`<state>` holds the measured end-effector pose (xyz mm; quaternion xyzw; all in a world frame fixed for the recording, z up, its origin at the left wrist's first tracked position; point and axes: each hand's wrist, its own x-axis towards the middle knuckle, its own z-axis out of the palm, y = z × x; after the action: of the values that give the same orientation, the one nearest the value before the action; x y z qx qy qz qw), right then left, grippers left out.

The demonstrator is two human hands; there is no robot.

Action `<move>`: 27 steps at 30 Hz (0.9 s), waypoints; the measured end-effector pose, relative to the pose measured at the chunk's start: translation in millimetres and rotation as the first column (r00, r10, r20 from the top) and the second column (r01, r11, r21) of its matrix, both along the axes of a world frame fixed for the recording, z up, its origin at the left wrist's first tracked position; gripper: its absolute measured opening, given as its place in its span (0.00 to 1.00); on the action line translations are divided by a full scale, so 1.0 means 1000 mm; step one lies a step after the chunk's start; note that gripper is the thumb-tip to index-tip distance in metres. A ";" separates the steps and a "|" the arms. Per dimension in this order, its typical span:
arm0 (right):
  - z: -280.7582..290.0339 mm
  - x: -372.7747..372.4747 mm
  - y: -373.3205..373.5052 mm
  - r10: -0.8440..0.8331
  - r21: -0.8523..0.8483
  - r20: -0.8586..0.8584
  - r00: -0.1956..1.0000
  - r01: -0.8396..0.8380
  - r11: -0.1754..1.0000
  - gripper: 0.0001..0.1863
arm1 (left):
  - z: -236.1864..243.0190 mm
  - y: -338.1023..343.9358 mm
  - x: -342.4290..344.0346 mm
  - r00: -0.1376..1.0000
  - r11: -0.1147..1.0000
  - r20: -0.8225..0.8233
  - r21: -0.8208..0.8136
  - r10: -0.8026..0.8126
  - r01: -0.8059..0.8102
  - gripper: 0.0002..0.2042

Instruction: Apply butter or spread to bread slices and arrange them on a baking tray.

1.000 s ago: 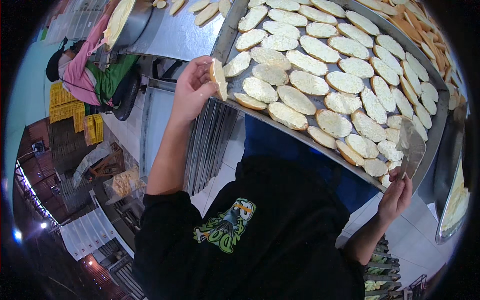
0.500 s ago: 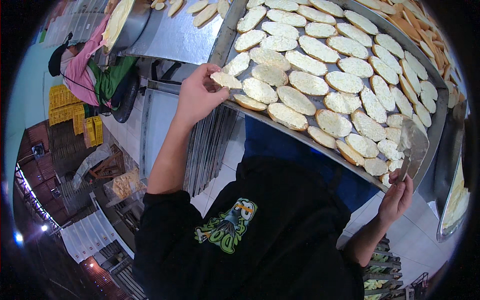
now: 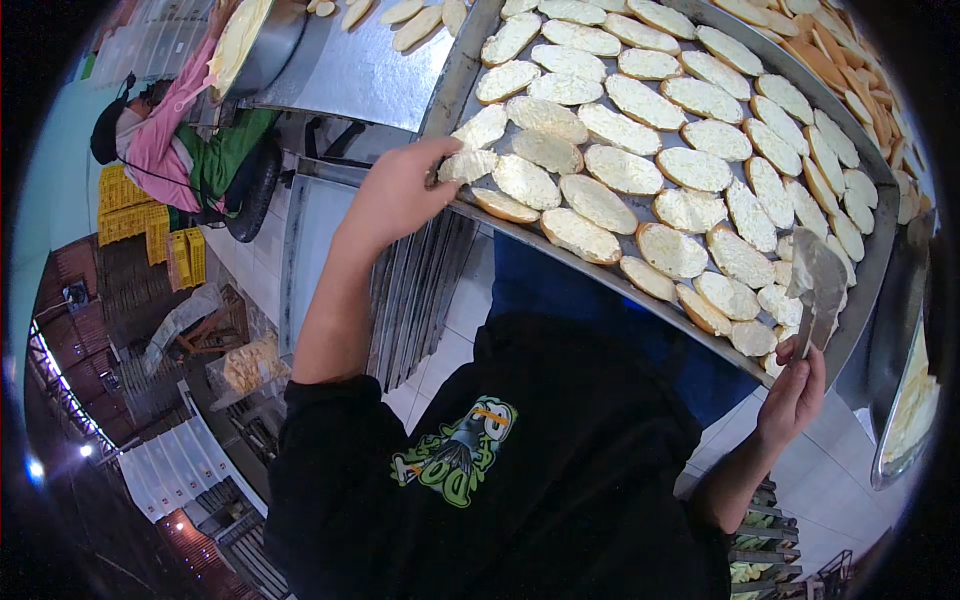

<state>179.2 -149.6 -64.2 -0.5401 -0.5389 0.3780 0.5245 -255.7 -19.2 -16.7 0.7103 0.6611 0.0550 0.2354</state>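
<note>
A big metal tray [image 3: 640, 292] holds rows of oval bread slices [image 3: 600, 210] coated with a pale spread. At its near left corner, my left hand [image 3: 400, 195] has thumb and fingers closed about the end of one coated bread slice [image 3: 470, 166]. That slice lies low, level with its neighbours, and my fingers partly cover it. Over by the tray's right end, my right hand [image 3: 793, 392] grips a wide-bladed spatula [image 3: 826, 285] smeared with spread. Its blade points away from me, above the slices at that end.
A metal bowl of pale spread [image 3: 268, 55] stands at the far left beside a metal table [image 3: 350, 75] with some bread. Uncoated bread [image 3: 800, 40] is piled behind the tray. Another metal container [image 3: 905, 400] is at right. A co-worker in pink [image 3: 165, 150] sits near yellow crates [image 3: 130, 205].
My left hand has lowered the bread slice from a tilted hold down into the tray's near left corner. The spatula has shifted only slightly in my right hand.
</note>
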 end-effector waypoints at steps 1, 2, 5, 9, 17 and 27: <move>0.000 0.000 0.001 0.024 0.007 0.010 1.000 -0.024 1.000 0.16 | 0.000 0.002 0.003 0.997 0.997 -0.018 0.003 -0.080 0.080 0.20; 0.000 -0.001 0.001 0.023 0.008 0.011 1.000 -0.023 1.000 0.16 | -0.001 0.003 0.006 0.986 0.987 -0.036 0.006 -0.161 0.161 0.20; 0.001 -0.005 0.002 0.016 0.022 0.000 1.000 -0.016 1.000 0.16 | -0.012 0.010 0.009 0.935 0.927 -0.068 0.122 -0.348 0.354 0.20; 0.005 -0.008 0.001 -0.020 -0.011 0.052 0.998 0.020 1.000 0.15 | -0.017 0.017 0.012 0.931 0.934 -0.116 0.051 -0.346 0.354 0.19; 0.005 -0.010 -0.002 -0.062 -0.011 0.066 0.996 0.062 0.998 0.14 | -0.019 0.021 0.016 0.882 0.902 -0.236 0.042 -0.408 0.429 0.17; 0.001 -0.010 -0.002 -0.085 -0.017 0.044 0.995 0.086 0.996 0.14 | -0.014 0.031 0.032 0.924 0.876 -0.171 0.296 -0.343 0.380 0.17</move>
<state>169.7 -151.8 -63.5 -0.5756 -0.5227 0.3486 0.5234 -223.7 11.3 -30.3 0.8521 0.5109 0.0771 0.0838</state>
